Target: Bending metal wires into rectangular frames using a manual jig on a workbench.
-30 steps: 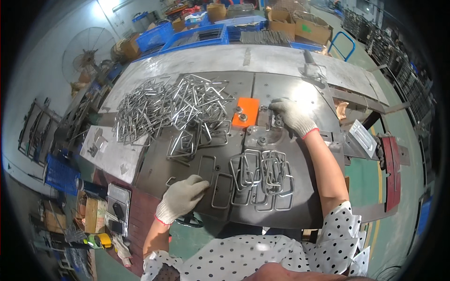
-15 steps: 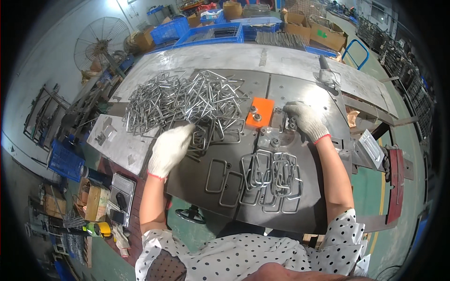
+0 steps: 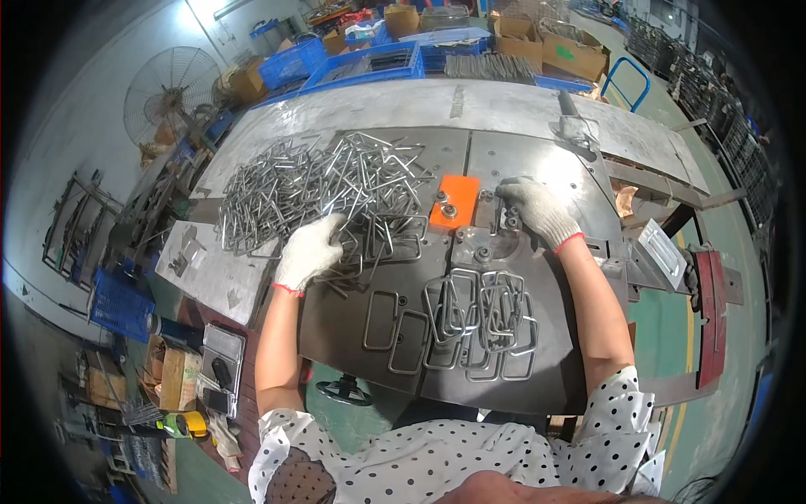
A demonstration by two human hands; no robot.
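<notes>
Closed wire rectangles are lying stacked nearest the person on the steel table. The gloved left hand is curling its fingers onto bent rods at the near edge of the rod pile. Beyond, the gloved right hand is pressing beside the orange block, apparently pinching something small.

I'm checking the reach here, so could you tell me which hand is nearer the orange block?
Right. The right hand rests just beside the orange block, while the left hand lies farther off, on the pile of bent rods.
</notes>
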